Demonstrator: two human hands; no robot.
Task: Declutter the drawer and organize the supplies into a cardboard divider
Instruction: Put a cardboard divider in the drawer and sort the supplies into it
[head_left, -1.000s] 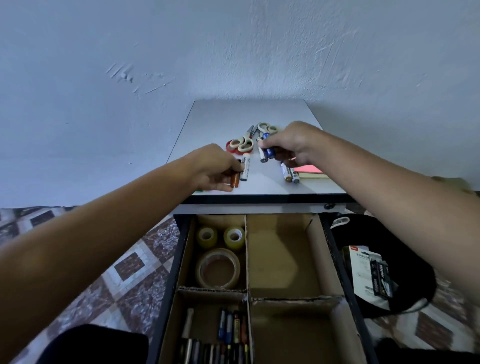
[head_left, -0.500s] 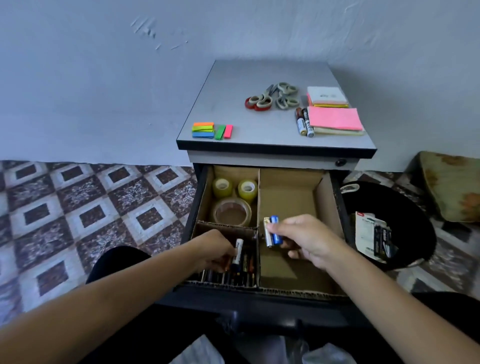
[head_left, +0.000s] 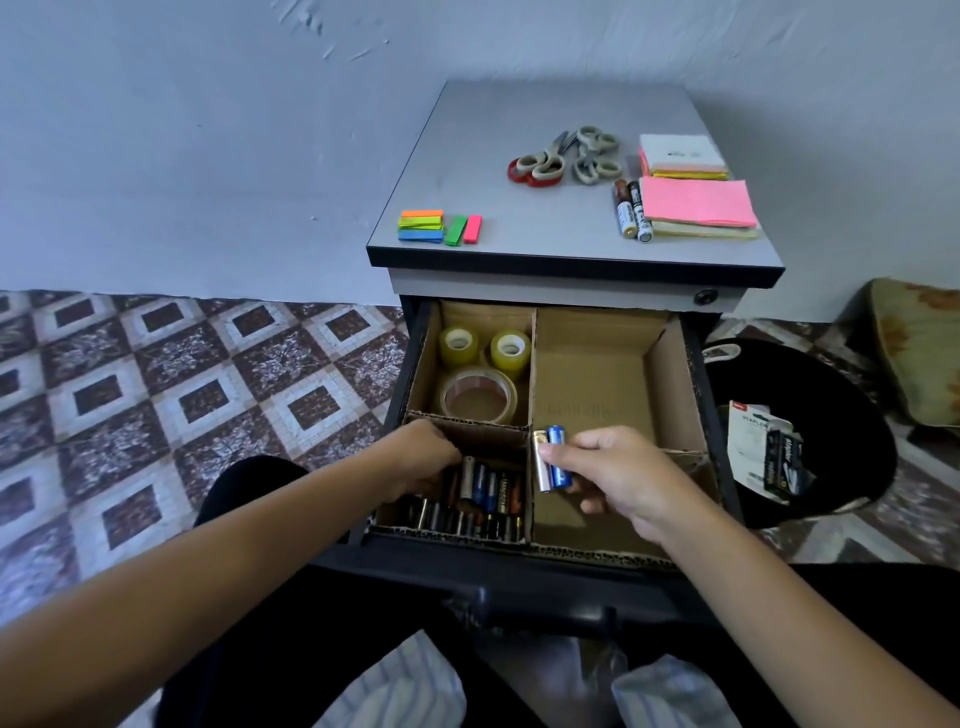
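Observation:
The cardboard divider (head_left: 597, 364) fills the open drawer (head_left: 519, 571) under the small cabinet. Its front left compartment holds several batteries (head_left: 488, 493). My left hand (head_left: 421, 462) reaches down into that compartment, its fingertips hidden among the batteries. My right hand (head_left: 618, 478) pinches two batteries (head_left: 550, 460), one blue and one silver, just above the wall between the two front compartments. Three tape rolls (head_left: 478, 397) lie in the back left compartment. The back right compartment shows bare cardboard.
On the cabinet top (head_left: 545, 249) lie scissors (head_left: 537, 166), coloured sticky flags (head_left: 423, 226), two more batteries (head_left: 631, 208) and sticky note pads (head_left: 696, 200). A black bin (head_left: 831, 493) with staple packaging (head_left: 769, 452) stands right of the drawer. Patterned floor tiles (head_left: 208, 389) lie to the left.
Both hands came down from the cabinet top to the drawer, each carrying batteries. Since half a second ago my left hand sank deeper into the battery compartment and the white battery it held is out of sight.

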